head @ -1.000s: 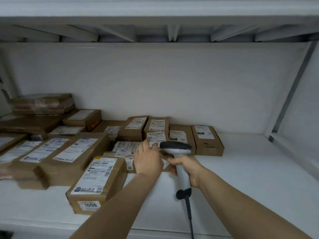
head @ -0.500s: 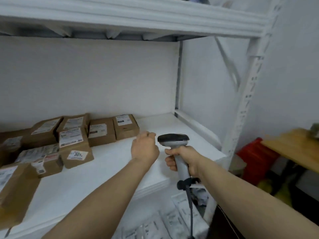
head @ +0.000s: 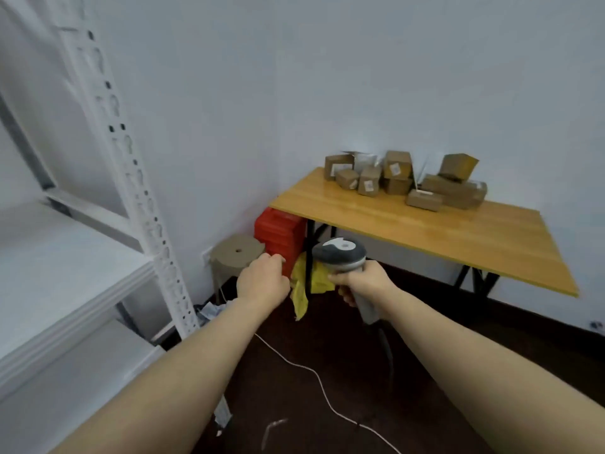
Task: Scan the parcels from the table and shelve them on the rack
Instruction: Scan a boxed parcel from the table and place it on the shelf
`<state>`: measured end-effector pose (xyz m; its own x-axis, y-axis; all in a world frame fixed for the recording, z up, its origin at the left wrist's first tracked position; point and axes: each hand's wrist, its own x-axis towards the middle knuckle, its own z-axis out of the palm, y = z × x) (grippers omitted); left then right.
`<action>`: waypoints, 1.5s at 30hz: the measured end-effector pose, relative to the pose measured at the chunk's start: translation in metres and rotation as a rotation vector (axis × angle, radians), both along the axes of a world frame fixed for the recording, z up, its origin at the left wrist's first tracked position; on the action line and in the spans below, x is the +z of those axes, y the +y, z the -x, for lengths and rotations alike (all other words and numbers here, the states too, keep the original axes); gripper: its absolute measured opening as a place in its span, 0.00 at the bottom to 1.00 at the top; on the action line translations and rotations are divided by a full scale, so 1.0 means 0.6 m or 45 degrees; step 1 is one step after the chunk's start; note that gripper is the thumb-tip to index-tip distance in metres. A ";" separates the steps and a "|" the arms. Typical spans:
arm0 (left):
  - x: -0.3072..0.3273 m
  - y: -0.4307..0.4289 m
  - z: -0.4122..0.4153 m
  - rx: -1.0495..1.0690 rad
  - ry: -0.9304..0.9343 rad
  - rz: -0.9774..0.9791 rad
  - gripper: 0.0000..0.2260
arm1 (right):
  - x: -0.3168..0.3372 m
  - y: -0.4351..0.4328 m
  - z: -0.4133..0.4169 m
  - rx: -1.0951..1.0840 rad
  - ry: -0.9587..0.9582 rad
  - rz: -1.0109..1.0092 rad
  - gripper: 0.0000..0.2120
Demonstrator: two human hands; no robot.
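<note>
Small parcel storeroom: white slotted-steel rack [head: 131,178], cardboard parcels [head: 406,181] heaped on a wooden table [head: 409,231], handheld barcode scanner [head: 343,257].

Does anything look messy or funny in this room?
Yes. The parcels on the table sit in a jumbled heap, some tilted, one with its flaps open. A crumpled yellow sheet is bunched up under the table, and a white cable snakes loose across the dark floor, where feet might catch it.
</note>
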<state>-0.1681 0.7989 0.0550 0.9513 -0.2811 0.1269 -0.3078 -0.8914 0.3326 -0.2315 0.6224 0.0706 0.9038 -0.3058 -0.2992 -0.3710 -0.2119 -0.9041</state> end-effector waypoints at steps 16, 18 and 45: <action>-0.061 -0.456 -0.257 -0.395 0.194 -0.092 0.19 | -0.046 -0.463 -0.136 -0.489 0.195 0.279 0.09; -0.059 -0.497 -0.307 -0.400 0.226 -0.108 0.17 | -0.036 -0.497 -0.177 -0.484 0.213 0.242 0.11; -0.052 -1.217 -0.735 -0.458 0.463 0.163 0.21 | -0.024 -1.125 -0.560 -1.014 -0.133 -0.133 0.08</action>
<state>0.2728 0.0684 0.0235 0.7864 -0.6019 -0.1389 -0.4311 -0.6958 0.5744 0.1046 -0.0524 0.0564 0.4516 -0.8444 -0.2880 -0.2876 0.1678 -0.9429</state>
